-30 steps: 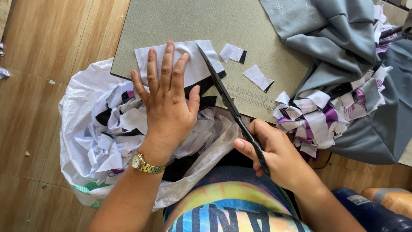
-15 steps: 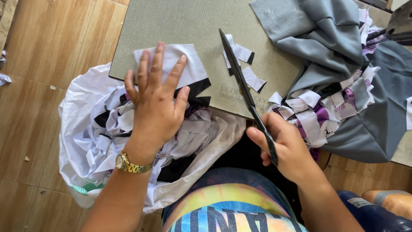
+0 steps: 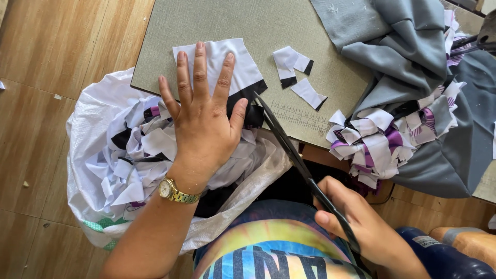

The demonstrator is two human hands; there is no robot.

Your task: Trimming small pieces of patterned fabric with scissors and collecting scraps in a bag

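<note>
Lying flat under the spread fingers of the left hand (image 3: pixel 202 121), a white fabric piece (image 3: pixel 222 64) with a black edge band sits at the near edge of the grey textured board (image 3: pixel 248 20). Just right of the thumb, long black scissors (image 3: pixel 297 155) reach toward the band, the right hand (image 3: pixel 361 227) curled tight around the handles. Below the palm, a crinkled white sack (image 3: pixel 98 144) holds soft scraps. Beyond the blades lie small offcuts (image 3: pixel 297 70) and folded strips (image 3: pixel 372 139).

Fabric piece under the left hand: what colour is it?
White with a black edge, clearest in the head view: fabric piece under the left hand.
</note>
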